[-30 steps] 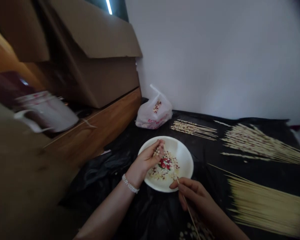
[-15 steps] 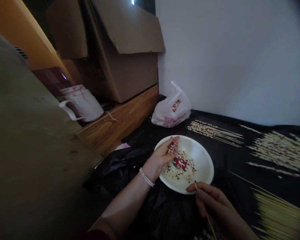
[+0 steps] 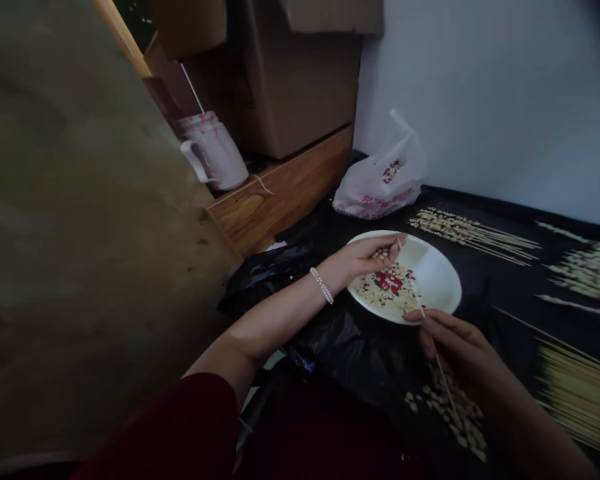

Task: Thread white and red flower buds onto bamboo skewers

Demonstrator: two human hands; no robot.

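Nearest, small pale kernels (image 3: 473,437) lie scattered on a crinkled black plastic sheet (image 3: 360,347). Over them, the right hand (image 3: 460,340) pinches a thin straw-coloured stick (image 3: 444,380) slanting toward a round white bowl (image 3: 440,267); the left hand (image 3: 373,257), apart from the right, curls above the bowl, its grip impossible to tell. Rightward lie bare yellowish sticks (image 3: 580,393); farther, kernel-threaded skewers (image 3: 443,223) and a translucent white plastic bag (image 3: 380,187). Beyond, a red-stained white mug (image 3: 225,157) and a brown cardboard box (image 3: 310,87) stand on a brown wooden ledge (image 3: 290,200), beside a pale grey wall (image 3: 480,100).
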